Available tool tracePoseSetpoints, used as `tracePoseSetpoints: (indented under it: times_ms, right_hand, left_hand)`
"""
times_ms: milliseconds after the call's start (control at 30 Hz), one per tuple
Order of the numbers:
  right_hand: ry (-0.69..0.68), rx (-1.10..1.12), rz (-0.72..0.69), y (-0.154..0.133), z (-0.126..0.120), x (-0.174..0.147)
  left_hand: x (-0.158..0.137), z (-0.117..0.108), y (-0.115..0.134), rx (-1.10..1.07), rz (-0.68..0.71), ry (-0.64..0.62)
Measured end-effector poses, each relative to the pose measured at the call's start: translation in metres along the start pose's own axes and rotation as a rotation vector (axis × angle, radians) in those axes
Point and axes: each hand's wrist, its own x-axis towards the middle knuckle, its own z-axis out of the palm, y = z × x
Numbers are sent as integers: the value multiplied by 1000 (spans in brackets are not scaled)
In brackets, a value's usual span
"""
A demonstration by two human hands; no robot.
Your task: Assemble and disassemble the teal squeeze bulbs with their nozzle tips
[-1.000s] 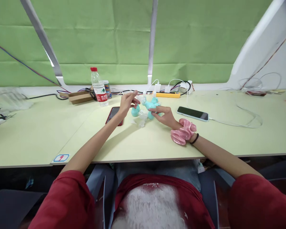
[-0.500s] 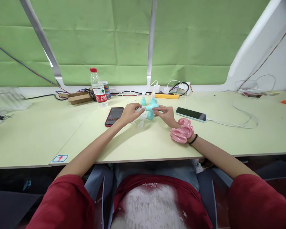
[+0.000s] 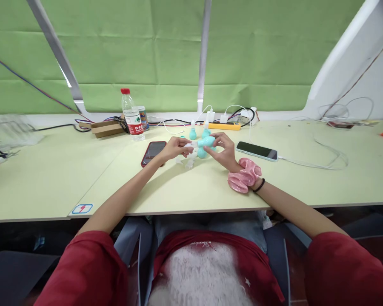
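Note:
Above the table, my right hand is closed round a turquoise squeeze bulb lying on its side. My left hand pinches the whitish see-through nozzle at the bulb's left end; nozzle and bulb meet end to end, but how firmly they are joined is not visible. Below them, another turquoise bulb rests on the table beside clear plastic pieces. Just behind stand two bulbs with clear tips, one on the left and one on the right.
A red-cased phone lies left of my hands, a charging phone right. Behind stand a water bottle, a can and an open cardboard box. A yellow power strip and cables run along the back.
My right hand has shifted its hold, with its fingers now further round the bulb's right end. The bulb has moved slightly right, and more of the nozzle shows between my hands.

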Motion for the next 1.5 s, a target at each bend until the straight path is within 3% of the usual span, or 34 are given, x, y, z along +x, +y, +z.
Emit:
tracePoseSetpoints:
  times_ms: [100, 300, 733, 1100, 1300, 1500]
  right_hand:
    - [-38, -61, -8, 1, -1, -1]
    - [-258, -160, -58, 8, 2, -4]
    - [-139, -336, -6, 15, 6, -7]
    - [-237, -413, -59, 18, 5, -9]
    - [-261, -438, -51, 18, 5, -9]
    - [-293, -448, -50, 15, 5, -11]
  left_hand:
    - [-1, 3, 0, 3, -15, -22]
    - [-1, 10, -7, 89, -10, -10]
    - [-4, 15, -11, 591, 84, 215]
    - [-6, 19, -19, 957, 62, 189]
    - [-10, 21, -10, 1008, 214, 140]
    - [-6, 25, -16, 1036, 334, 86]
